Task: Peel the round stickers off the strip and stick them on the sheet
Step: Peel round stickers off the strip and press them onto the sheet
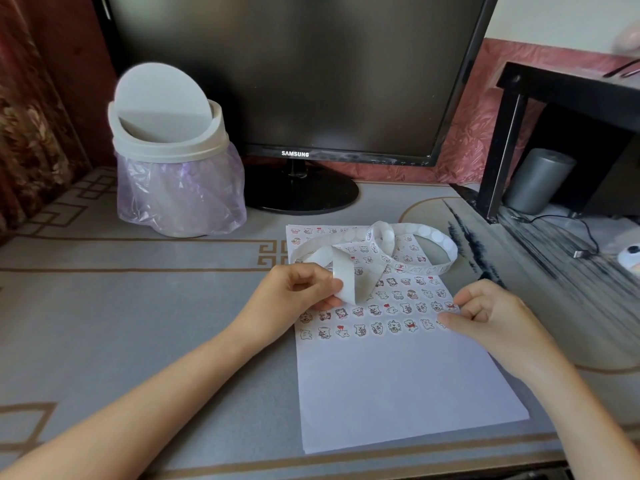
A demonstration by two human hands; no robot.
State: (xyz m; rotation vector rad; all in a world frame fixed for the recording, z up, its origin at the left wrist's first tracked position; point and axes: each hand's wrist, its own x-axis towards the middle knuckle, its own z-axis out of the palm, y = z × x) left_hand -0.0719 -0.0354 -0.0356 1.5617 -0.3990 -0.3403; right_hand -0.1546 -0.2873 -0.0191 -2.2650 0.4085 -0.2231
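Observation:
A white sheet (398, 386) lies on the desk, its upper half covered with rows of round cartoon stickers (393, 310). A long white backing strip (408, 237) loops over the sheet's top, some round stickers showing on it. My left hand (298, 292) pinches the strip's bare end between thumb and fingers above the sheet's left part. My right hand (488, 313) rests at the sheet's right edge, fingers curled, thumb and fingertips pressing down at the end of the lowest sticker rows. Whether a sticker lies under those fingertips is hidden.
A small white swing-lid bin (169, 133) with a purple bag stands at the back left. A black monitor (294, 74) stands behind the sheet. At the right are a black shelf (554, 88), a grey cylinder (540, 181) and a cable (585, 244).

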